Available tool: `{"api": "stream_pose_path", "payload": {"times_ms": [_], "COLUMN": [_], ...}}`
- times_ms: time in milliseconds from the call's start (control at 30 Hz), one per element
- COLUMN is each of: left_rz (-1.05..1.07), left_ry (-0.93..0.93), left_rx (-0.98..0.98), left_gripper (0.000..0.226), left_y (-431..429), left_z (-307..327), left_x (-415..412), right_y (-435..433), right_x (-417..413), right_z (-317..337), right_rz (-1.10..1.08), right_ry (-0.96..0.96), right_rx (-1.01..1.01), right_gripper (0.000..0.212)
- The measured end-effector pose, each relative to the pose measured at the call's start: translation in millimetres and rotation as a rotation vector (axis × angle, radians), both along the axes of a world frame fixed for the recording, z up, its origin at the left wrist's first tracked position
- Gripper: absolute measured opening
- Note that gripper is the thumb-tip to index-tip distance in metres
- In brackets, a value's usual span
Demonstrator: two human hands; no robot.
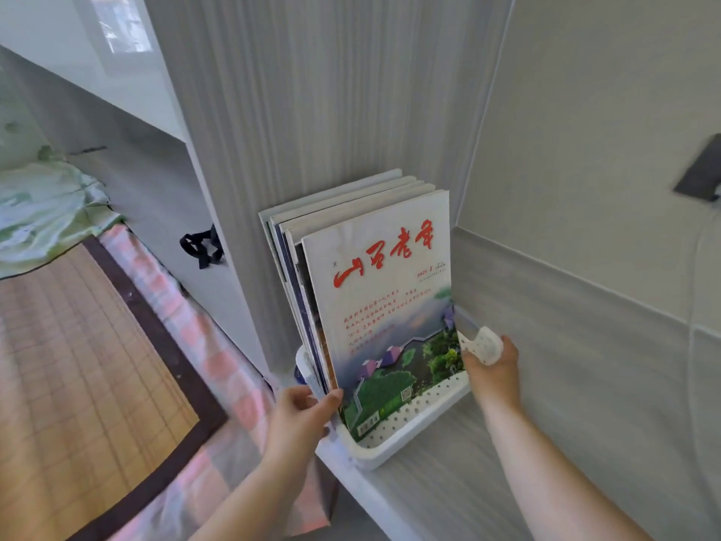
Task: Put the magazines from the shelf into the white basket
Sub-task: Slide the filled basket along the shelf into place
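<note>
Several magazines (374, 290) stand upright in the white perforated basket (405, 425) on the grey shelf (448, 490). The front magazine has a white cover with red characters and a landscape picture. My left hand (300, 419) grips the lower left edge of the magazines, thumb on the front cover. My right hand (493, 369) holds the basket's right end, fingers curled round its raised white handle (483, 345). The magazines lean slightly against the ribbed grey panel behind them.
A ribbed grey wall panel (312, 111) rises behind the basket. A bed with a bamboo mat (78, 365), a pink checked sheet (218, 357) and a green blanket (43, 212) lies to the left. A dark plate (702, 169) with a cable is fixed to the right wall.
</note>
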State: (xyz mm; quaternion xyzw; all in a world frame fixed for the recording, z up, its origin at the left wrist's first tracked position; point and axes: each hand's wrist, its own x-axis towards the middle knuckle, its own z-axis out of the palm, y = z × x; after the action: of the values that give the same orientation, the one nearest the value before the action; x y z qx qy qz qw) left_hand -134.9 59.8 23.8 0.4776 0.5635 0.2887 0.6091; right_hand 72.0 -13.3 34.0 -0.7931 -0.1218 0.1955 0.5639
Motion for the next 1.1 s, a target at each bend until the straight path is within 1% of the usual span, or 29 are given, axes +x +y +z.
{"api": "stream_pose_path", "payload": {"times_ms": [67,133,167,233,333,500,567,700,733,767,833,867,967,1033,1100], "left_rz": [-0.068,-0.217,-0.290,-0.380,-0.411,-0.392,-0.359,-0.195,-0.170,-0.157,-0.190,-0.229,-0.312,-0.301,-0.257], "left_ry": [0.051,0.092,0.108,0.156,0.212,0.218,0.236,0.247,0.263,0.272,0.267,0.258,0.208,0.178,0.177], "left_rx": [0.092,0.153,0.164,0.183,0.235,0.310,0.310,0.329,0.339,0.352,0.373,0.373,0.344,0.355,0.385], "left_gripper": [0.055,0.074,0.081,0.087,0.089,0.087,0.091,0.096,0.094,0.086,0.055,0.053,0.066,0.073,0.074], "left_y": [14.3,30.8,36.6,47.4,53.0,54.7,50.7,36.2,34.1,34.0,37.8,39.8,44.3,43.0,41.0], "left_z": [4.5,10.5,13.3,14.3,9.5,5.7,2.6,-1.7,-0.9,-0.2,4.0,6.5,6.2,4.8,2.0], "left_x": [-5.3,-7.5,-6.0,-7.2,-9.5,-13.2,-18.5,-30.6,-31.6,-32.5,-33.2,-33.1,-32.0,-30.0,-27.4], "right_y": [-4.7,-3.5,-2.5,3.7,10.2,15.3,22.2,45.3,49.6,52.2,53.2,52.4,50.0,49.0,48.1], "right_x": [-23.7,-42.2,-47.5,-54.9,-57.3,-57.7,-57.5,-60.9,-62.1,-62.5,-62.5,-62.3,-61.4,-60.1,-59.5], "right_z": [-4.6,-10.1,-11.9,-13.7,-14.2,-14.9,-13.8,-9.8,-8.7,-8.6,-9.2,-9.2,-8.9,-9.3,-10.1], "right_rz": [-0.046,-0.044,-0.046,-0.090,-0.139,-0.135,-0.086,0.086,0.107,0.113,0.104,0.102,0.101,0.093,0.090], "right_ry": [0.074,0.147,0.170,0.196,0.219,0.223,0.232,0.242,0.247,0.249,0.246,0.243,0.234,0.234,0.238], "right_rx": [0.088,0.140,0.154,0.169,0.178,0.187,0.198,0.195,0.197,0.200,0.200,0.203,0.220,0.238,0.253], "right_gripper": [0.060,0.062,0.062,0.061,0.061,0.063,0.062,0.061,0.060,0.059,0.056,0.055,0.055,0.054,0.053]}}
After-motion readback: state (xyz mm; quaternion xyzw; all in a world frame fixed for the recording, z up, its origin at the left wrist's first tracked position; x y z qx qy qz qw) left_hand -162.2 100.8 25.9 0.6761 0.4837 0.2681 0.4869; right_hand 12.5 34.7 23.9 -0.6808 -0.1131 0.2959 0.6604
